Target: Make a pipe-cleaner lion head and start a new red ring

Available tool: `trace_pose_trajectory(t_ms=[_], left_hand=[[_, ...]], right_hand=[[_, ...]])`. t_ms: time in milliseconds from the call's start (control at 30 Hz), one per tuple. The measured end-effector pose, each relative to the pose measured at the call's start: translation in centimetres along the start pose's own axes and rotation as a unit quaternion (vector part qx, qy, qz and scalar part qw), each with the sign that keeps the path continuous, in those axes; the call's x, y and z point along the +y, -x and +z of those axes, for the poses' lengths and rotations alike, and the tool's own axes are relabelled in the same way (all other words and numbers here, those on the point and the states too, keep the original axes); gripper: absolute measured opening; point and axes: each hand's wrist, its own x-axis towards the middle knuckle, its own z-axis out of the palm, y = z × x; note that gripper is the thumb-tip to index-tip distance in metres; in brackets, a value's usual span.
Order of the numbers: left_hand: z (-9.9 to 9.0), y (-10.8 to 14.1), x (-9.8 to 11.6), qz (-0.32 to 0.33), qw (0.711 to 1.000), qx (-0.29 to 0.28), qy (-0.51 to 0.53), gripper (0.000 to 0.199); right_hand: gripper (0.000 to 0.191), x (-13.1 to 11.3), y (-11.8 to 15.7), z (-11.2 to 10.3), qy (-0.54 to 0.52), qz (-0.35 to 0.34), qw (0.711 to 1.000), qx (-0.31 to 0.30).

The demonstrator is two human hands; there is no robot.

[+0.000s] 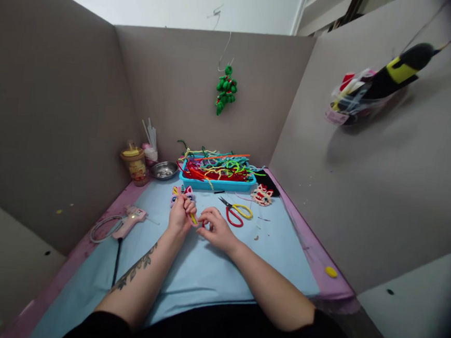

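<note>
My left hand is closed around a pink and yellow chenille-stem piece, whose looped end sticks out towards the right. Just beyond it, partly covered by the fingers, is a pink chenille animal head with blue eyes; whether the hand touches it I cannot tell. My right hand is beside the loop, thumb and fingers curled together. A small red bit shows between those fingers, too small to name. Scissors with one red and one yellow handle lie open beyond the right hand.
A blue basket of coloured chenille stems stands at the back. Right of it lies a cream chenille animal head. A pink glue gun, metal bowl and cup are at left. Grey partitions enclose the table.
</note>
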Motion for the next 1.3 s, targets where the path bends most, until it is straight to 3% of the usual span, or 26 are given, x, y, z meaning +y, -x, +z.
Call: trace_pose_trajectory(t_ms=[333,767,1300], left_hand=[[0.7,0.5,-0.5,0.029,0.999,0.012,-0.001,0.026],[0.5,0.4,-0.7,0.059,0.998,0.007,-0.005,0.024],[0.1,-0.2,-0.2,0.063,0.998,0.019,-0.003,0.029]], right_hand=[[0.003,0.6,-0.3,1.3,0.065,0.003,0.998,0.02],[0.01,0.9,-0.3,1.8,0.119,0.003,0.992,0.045],[0.009,1.3,-0.2,1.9,0.123,0.073,0.986,0.086]])
